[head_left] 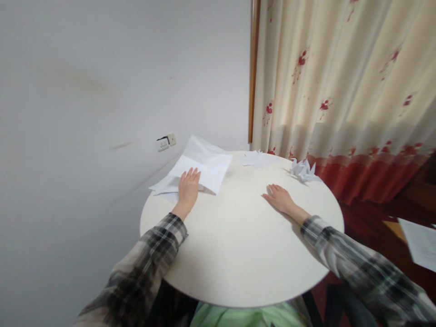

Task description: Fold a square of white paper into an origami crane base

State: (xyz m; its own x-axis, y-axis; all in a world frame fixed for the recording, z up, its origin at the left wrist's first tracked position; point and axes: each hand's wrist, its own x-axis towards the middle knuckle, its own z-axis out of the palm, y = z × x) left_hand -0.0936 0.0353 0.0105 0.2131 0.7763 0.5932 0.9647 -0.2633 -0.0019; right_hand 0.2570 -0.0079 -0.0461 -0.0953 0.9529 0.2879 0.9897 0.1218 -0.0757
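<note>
Your left hand (188,186) lay open on loose white paper sheets (209,167); right hand (279,197) open, empty; flat pressure likely steadied them best.

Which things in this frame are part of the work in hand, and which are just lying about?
In hand: white paper sheets under the flat left hand; right hand resting flat on the bare table.
Lying about: folded paper figures at the table's far right; more folded paper at its far edge; a loose sheet off to the right; wall socket; curtain.
</note>
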